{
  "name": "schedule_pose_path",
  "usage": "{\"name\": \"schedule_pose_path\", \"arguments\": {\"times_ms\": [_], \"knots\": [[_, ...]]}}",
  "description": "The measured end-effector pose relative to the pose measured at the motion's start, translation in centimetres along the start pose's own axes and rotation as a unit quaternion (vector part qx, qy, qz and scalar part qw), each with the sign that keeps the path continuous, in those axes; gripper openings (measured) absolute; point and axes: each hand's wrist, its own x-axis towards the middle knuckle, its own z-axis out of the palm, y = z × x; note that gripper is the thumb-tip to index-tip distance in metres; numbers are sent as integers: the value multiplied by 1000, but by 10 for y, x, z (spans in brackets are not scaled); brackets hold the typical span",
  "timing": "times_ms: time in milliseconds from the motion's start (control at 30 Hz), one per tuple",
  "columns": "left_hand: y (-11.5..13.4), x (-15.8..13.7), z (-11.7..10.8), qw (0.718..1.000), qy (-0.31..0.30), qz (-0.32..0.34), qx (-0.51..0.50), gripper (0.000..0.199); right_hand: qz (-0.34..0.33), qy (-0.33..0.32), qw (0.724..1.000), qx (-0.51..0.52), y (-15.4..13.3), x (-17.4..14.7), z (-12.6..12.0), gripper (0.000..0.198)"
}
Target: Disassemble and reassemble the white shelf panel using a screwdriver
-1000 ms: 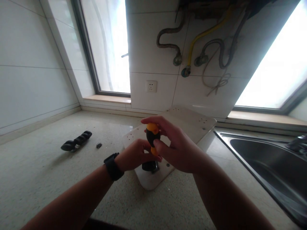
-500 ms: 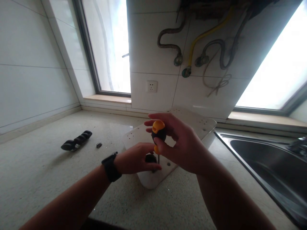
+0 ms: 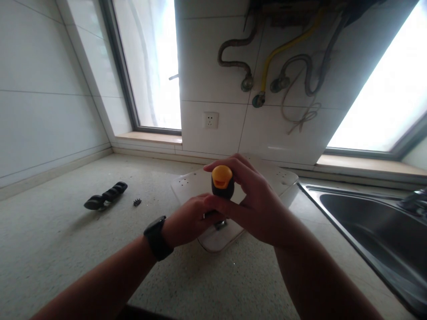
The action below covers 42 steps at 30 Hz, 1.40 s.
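Observation:
My right hand is wrapped around a screwdriver with a yellow and black handle, held upright; its shaft and tip are hidden. Under it, my left hand, with a black watch on the wrist, is closed on a caster wheel, mostly covered by the fingers. The caster's metal plate shows near the front corner of a pale board with rounded corners. Small groups of holes mark the board's other corners.
Black caster wheels lie in a row on the speckled countertop, beside a small pile of screws. A steel sink is set into the counter at right. Pipes and a wall socket are behind.
My right hand has come down and forward over the screwdriver, whose shaft is now covered. My left hand has moved slightly right, and the board has shifted a little.

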Motion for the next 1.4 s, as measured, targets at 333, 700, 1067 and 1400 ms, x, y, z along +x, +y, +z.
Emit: {"name": "schedule_pose_path", "arguments": {"times_ms": [333, 700, 1067, 1400], "knots": [[2, 0, 8, 999, 13, 9, 34, 13, 48, 41, 997, 42, 3, -1, -6, 48], [22, 14, 19, 998, 39, -24, 38, 9, 35, 29, 996, 77, 20, -3, -30, 45], [21, 17, 34, 990, 108, -89, -16, 13, 51, 37, 992, 110, 27, -4, -38, 44], [45, -1, 33, 972, 207, -105, -30, 18, 75, 195, 927, 311, 32, 5, -63, 33]]}}
